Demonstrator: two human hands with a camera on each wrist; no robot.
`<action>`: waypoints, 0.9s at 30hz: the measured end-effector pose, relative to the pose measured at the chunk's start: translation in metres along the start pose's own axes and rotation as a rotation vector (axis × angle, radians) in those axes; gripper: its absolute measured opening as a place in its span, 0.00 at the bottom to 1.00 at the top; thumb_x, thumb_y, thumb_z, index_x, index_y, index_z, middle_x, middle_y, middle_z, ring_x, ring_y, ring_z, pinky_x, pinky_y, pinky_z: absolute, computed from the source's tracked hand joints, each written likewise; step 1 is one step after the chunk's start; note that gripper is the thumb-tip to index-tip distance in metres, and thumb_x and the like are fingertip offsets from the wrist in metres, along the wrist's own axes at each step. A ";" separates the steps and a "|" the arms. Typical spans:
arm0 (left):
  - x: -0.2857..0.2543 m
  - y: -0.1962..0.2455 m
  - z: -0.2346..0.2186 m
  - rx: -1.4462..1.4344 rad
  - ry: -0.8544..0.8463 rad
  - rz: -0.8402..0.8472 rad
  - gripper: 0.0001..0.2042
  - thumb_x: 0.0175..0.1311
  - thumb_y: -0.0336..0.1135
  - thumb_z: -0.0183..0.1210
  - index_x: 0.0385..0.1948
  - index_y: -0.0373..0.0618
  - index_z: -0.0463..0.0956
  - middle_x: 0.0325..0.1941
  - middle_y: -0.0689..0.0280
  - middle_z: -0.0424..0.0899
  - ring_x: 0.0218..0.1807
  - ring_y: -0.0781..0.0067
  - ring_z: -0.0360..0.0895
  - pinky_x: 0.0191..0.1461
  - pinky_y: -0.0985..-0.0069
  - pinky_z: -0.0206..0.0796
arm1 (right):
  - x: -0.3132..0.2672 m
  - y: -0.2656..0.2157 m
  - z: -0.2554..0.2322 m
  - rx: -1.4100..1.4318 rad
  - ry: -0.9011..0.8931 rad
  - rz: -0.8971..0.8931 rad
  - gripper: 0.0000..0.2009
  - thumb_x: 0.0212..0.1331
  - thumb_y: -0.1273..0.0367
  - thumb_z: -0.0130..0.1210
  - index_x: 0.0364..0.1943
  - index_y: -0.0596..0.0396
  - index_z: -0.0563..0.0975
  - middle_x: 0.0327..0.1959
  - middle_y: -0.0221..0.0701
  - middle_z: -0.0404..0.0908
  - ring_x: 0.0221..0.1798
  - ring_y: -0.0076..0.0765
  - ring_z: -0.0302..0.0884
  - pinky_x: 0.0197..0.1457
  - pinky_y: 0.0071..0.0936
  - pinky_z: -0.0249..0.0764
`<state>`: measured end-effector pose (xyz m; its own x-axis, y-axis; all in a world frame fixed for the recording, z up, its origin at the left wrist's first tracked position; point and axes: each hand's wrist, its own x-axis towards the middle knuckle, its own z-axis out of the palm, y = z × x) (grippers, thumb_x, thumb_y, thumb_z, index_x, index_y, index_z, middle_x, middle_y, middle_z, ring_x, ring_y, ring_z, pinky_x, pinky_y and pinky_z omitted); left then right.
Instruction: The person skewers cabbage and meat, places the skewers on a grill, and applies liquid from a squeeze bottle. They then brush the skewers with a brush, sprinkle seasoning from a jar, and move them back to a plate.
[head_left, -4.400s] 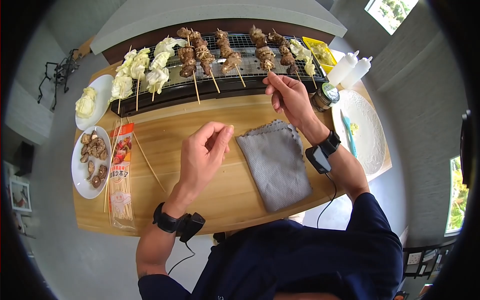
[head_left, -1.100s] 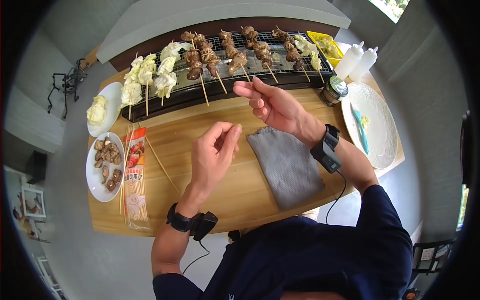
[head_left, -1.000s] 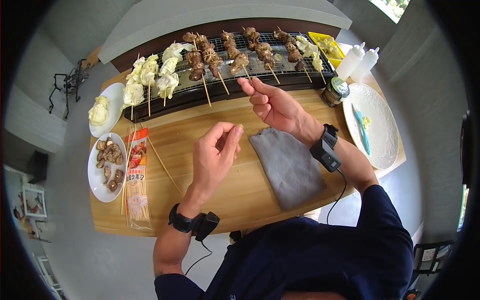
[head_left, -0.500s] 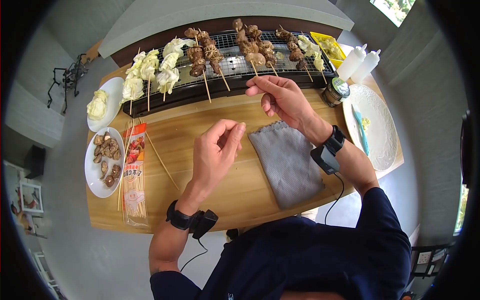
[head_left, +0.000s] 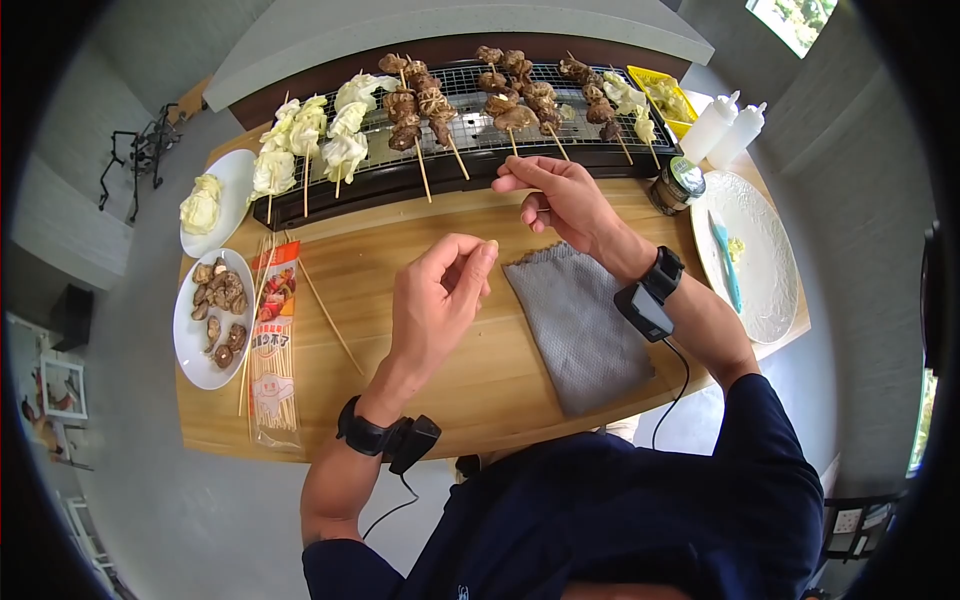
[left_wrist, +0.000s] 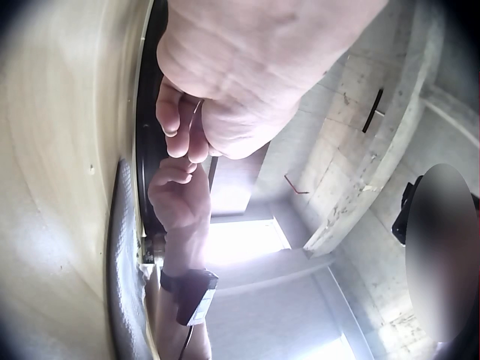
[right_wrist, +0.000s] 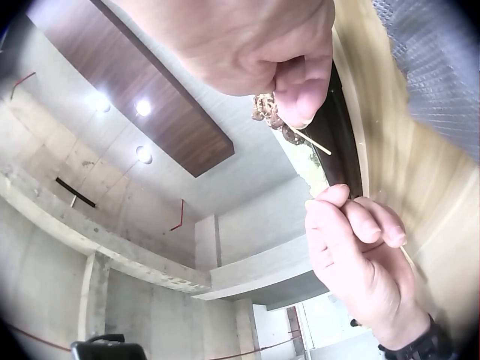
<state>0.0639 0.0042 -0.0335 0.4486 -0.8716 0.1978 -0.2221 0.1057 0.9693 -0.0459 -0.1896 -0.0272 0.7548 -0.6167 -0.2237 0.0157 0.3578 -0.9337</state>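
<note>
My right hand (head_left: 568, 200) pinches the bare stick end of a skewer of brown mushroom-like pieces (head_left: 512, 118) at the front edge of the grill (head_left: 440, 178). This skewer lies close beside a second brown one (head_left: 541, 98). In the right wrist view the fingers are bent, and their tips are partly hidden by the hand. My left hand (head_left: 440, 295) hovers over the middle of the table, loosely curled, thumb near the index finger, with nothing visible in it. The left wrist view shows its bent fingers above my right hand (left_wrist: 180, 195).
Cabbage skewers (head_left: 345, 150) lie at the grill's left. A mushroom plate (head_left: 185, 340), a packet of sticks (head_left: 272, 350) and a loose stick (head_left: 330, 318) are on the left. A grey cloth (head_left: 585, 335), jar (head_left: 678, 185), squeeze bottles (head_left: 712, 125) and white plate with blue brush (head_left: 728, 265) are right.
My right hand moved from the fourth brown skewer to the one left of it, lifted it and shifted it right, closer to its neighbour. The left hand stayed nearly still.
</note>
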 end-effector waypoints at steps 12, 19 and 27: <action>0.000 0.000 -0.001 0.003 -0.018 -0.015 0.10 0.74 0.38 0.59 0.36 0.41 0.81 0.18 0.74 0.76 0.20 0.88 0.69 0.23 0.83 0.59 | -0.014 0.006 0.002 0.010 -0.049 0.095 0.21 0.76 0.54 0.49 0.53 0.60 0.77 0.40 0.29 0.87 0.21 0.16 0.77 0.21 0.14 0.74; 0.000 -0.002 0.000 0.009 -0.012 0.004 0.11 0.74 0.39 0.59 0.36 0.42 0.81 0.18 0.73 0.76 0.20 0.88 0.69 0.23 0.82 0.58 | -0.028 0.003 0.021 -0.013 -0.227 0.147 0.22 0.79 0.55 0.42 0.55 0.62 0.76 0.43 0.32 0.87 0.24 0.19 0.80 0.25 0.17 0.78; 0.001 0.001 -0.001 -0.014 0.029 0.019 0.10 0.74 0.39 0.59 0.37 0.42 0.82 0.18 0.73 0.76 0.20 0.87 0.70 0.23 0.82 0.59 | -0.007 0.000 0.035 0.225 -0.287 0.182 0.26 0.81 0.52 0.30 0.63 0.59 0.70 0.52 0.28 0.84 0.26 0.18 0.70 0.28 0.16 0.73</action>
<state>0.0655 0.0037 -0.0316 0.4692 -0.8552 0.2203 -0.2185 0.1293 0.9672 -0.0280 -0.1606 -0.0157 0.9105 -0.3195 -0.2625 -0.0159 0.6074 -0.7942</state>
